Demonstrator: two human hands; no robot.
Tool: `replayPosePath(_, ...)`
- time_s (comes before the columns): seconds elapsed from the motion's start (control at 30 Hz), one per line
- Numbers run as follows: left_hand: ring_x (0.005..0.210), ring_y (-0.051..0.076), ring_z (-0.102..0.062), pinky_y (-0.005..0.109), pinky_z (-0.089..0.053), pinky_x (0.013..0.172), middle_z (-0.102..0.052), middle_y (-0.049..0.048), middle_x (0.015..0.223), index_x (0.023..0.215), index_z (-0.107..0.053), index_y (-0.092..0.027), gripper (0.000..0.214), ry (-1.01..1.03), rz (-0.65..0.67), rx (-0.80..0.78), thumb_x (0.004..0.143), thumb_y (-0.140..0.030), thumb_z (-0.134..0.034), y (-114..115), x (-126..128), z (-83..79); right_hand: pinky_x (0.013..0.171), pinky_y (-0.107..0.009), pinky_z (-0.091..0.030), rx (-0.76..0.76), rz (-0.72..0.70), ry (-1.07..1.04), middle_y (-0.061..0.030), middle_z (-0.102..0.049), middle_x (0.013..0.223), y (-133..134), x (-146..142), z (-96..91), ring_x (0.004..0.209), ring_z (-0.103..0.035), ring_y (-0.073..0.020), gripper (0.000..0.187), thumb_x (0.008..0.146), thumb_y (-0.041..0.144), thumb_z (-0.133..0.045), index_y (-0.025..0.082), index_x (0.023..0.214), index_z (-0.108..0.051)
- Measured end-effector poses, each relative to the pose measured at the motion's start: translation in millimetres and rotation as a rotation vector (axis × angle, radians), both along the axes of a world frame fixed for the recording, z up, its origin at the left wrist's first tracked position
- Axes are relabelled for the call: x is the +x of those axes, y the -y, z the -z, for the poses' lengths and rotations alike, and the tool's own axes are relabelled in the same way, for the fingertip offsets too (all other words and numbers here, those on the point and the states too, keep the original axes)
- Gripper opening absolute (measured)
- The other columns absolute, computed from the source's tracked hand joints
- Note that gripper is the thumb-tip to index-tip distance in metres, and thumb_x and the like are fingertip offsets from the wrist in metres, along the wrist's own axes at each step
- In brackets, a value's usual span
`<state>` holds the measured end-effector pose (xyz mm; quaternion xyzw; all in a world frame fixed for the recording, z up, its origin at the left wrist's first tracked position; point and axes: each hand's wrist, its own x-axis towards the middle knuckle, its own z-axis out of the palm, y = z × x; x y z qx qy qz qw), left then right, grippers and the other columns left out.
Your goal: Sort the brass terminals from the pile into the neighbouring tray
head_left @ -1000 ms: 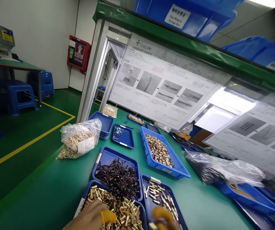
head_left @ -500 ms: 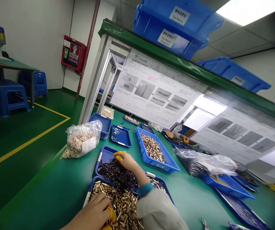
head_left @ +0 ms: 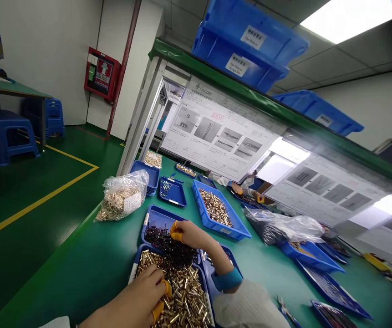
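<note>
My left hand (head_left: 148,291), with orange finger cots, rests in a blue tray (head_left: 137,264) heaped with small brass tubes (head_left: 185,296), its fingers pinched among them. My right hand (head_left: 187,233) reaches over the tray behind it (head_left: 156,215), which holds thin dark red and black wired pieces (head_left: 165,239); thumb and forefinger, also in orange cots, are pinched together over the pile. What either pinch holds is too small to make out.
A plastic bag of brass parts (head_left: 122,198) lies at the left edge of the green bench. Further blue trays (head_left: 216,210) with brass parts stand behind. A crumpled bag (head_left: 284,228) lies to the right. Another person's hands (head_left: 240,189) work across the bench under instruction sheets (head_left: 216,132).
The camera has tilted up and right. My right hand went from the near tray out over the tray of wired pieces and closed its pinch there. My left hand stayed in the brass tubes.
</note>
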<state>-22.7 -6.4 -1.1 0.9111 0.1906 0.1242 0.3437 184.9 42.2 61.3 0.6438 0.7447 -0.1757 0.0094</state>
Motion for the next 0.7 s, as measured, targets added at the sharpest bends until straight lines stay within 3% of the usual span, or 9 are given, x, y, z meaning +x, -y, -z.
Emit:
replayPosePath(0.13, 0.109, 0.028, -0.043, 0.044, -0.035, 0.095, -0.054, 0.0092, 0.113, 0.103, -0.056, -0.02, 0.036, -0.033, -0.005, -0.045, 0.075, -0.001, -0.044, 2, -2, -11.9, 0.058, -0.026, -0.044, 0.149, 0.009, -0.012, 0.0011, -0.061, 0.069, 28, -20, -12.5, 0.063, -0.056, -0.0127, 0.009, 0.081, 0.009, -0.054, 0.015, 0.079, -0.061)
replayPosePath(0.27, 0.111, 0.026, -0.043, 0.043, -0.032, 0.099, -0.054, 0.0083, 0.114, 0.106, -0.054, -0.02, 0.044, -0.024, 0.014, -0.038, 0.072, 0.004, -0.041, -1, -1, -4.2, 0.061, -0.025, -0.041, 0.261, 0.023, -0.041, -0.0038, -0.062, 0.076, 42, -24, -21.9, 0.07, -0.054, -0.0159, 0.017, 0.075, 0.001, -0.051, 0.015, 0.076, -0.06)
replayPosePath(0.4, 0.111, 0.025, -0.043, 0.038, -0.038, 0.093, -0.052, 0.0059, 0.116, 0.103, -0.055, -0.023, 0.054, -0.018, -0.008, -0.031, 0.063, 0.01, -0.04, -3, 0, 8.3, 0.07, -0.031, -0.041, 0.341, 0.017, -0.047, -0.0064, -0.061, 0.085, 44, -19, -24.2, 0.079, -0.053, -0.0188, 0.016, 0.078, 0.002, -0.048, 0.016, 0.082, -0.056)
replayPosePath(0.53, 0.105, 0.024, -0.045, 0.035, -0.04, 0.087, -0.053, 0.0058, 0.112, 0.104, -0.054, -0.024, 0.057, -0.008, -0.023, 0.02, 0.063, 0.011, -0.035, -3, 1, 10.4, 0.072, -0.033, -0.041, 0.362, -0.03, -0.021, -0.0066, -0.06, 0.099, 43, -18, -21.5, 0.083, -0.052, -0.0184, 0.024, 0.079, -0.002, -0.042, 0.018, 0.084, -0.054)
replayPosePath(0.7, 0.099, 0.024, -0.049, 0.031, -0.042, 0.08, -0.052, 0.0072, 0.11, 0.102, -0.055, -0.022, 0.054, 0.001, -0.093, -0.009, 0.064, 0.011, -0.033, -4, 3, 6.7, 0.07, -0.034, -0.039, 0.353, -0.08, 0.066, -0.0075, -0.06, 0.084, 47, -20, -18.6, 0.085, -0.049, -0.0224, 0.028, 0.081, -0.001, -0.039, 0.018, 0.08, -0.059)
